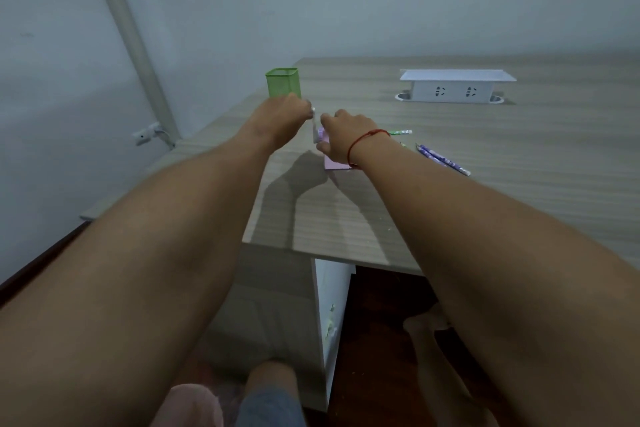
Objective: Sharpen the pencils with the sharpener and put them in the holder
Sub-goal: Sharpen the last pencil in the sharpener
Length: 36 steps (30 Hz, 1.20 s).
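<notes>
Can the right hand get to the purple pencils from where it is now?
Probably yes. The purple pencils lie on bare table just to the right of the right hand, with nothing between. It must first let go of the sharpener.

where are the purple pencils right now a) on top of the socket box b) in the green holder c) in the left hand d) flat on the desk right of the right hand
d: the purple pencils lie flat on the desk just right of the right hand, which holds the pink sharpener while the left hand grips its white crank.
</notes>
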Available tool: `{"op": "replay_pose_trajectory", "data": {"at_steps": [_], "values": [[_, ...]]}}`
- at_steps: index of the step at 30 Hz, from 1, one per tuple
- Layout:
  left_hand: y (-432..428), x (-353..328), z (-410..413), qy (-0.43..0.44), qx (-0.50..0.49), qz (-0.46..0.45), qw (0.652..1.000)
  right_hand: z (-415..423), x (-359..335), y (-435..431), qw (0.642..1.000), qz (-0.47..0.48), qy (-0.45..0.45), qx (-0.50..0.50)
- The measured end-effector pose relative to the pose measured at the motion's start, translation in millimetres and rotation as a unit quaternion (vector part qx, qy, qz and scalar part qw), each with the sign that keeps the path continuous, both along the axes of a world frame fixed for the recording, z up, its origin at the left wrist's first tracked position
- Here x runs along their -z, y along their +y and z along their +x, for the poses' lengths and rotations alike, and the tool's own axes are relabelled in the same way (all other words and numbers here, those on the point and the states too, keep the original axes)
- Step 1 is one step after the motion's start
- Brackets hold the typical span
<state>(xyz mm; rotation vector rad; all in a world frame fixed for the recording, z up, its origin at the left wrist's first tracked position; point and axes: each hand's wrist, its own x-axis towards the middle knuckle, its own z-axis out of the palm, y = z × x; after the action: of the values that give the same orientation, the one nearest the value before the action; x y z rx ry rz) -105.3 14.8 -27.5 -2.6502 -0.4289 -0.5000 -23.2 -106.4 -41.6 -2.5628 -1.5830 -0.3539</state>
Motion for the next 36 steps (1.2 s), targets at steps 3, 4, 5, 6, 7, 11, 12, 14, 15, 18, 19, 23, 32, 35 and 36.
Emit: {"op": "replay_pose_trajectory", "data": {"at_steps": [3,4,5,6,7,11,12,14,15,18,19,23,32,35,36], "values": [[-6,1,-5,-0.012,-0.006,0.0,1.0,0,1,2,1.0,0.0,0.007,0.004],[-9,1,-7,-0.012,-0.005,0.003,1.0,0,1,2,1.0,0.001,0.009,0.005],[-12,1,-10,-0.012,-0.002,0.005,1.0,0,1,2,1.0,0.003,0.011,0.005],[-15,1,-12,-0.014,-0.001,0.004,1.0,0,0,2,1.0,0.002,0.013,0.006],[-18,2,-14,-0.016,-0.001,0.0,1.0,-1,0,2,1.0,0.001,0.015,0.006],[-23,10,-21,-0.033,0.009,-0.01,0.999,-1,1,2,1.0,0.005,0.019,0.005],[-25,12,-23,-0.037,0.014,-0.014,0.999,-1,2,1,1.0,0.008,0.018,0.004],[-27,15,-25,-0.043,0.02,-0.02,0.999,-1,3,1,1.0,0.009,0.013,0.002],[-29,17,-26,-0.044,0.019,-0.023,0.999,-1,3,2,1.0,0.008,0.01,0.001],[-35,24,-31,-0.059,0.02,-0.032,0.998,0,4,2,1.0,0.01,0.011,0.001],[-37,28,-33,-0.065,0.03,-0.043,0.996,0,5,2,1.0,0.01,0.011,0.002],[-44,44,-39,-0.069,0.043,-0.101,0.992,0,5,4,1.0,0.015,0.013,0.004],[-37,58,-22,-0.002,-0.044,-0.158,0.986,2,6,3,1.0,0.004,-0.002,-0.014],[-26,61,-17,0.011,-0.041,-0.179,0.983,3,5,4,1.0,0.009,-0.005,-0.017],[-23,61,-15,0.011,-0.044,-0.195,0.98,4,5,4,1.0,0.009,-0.006,-0.018]]}}
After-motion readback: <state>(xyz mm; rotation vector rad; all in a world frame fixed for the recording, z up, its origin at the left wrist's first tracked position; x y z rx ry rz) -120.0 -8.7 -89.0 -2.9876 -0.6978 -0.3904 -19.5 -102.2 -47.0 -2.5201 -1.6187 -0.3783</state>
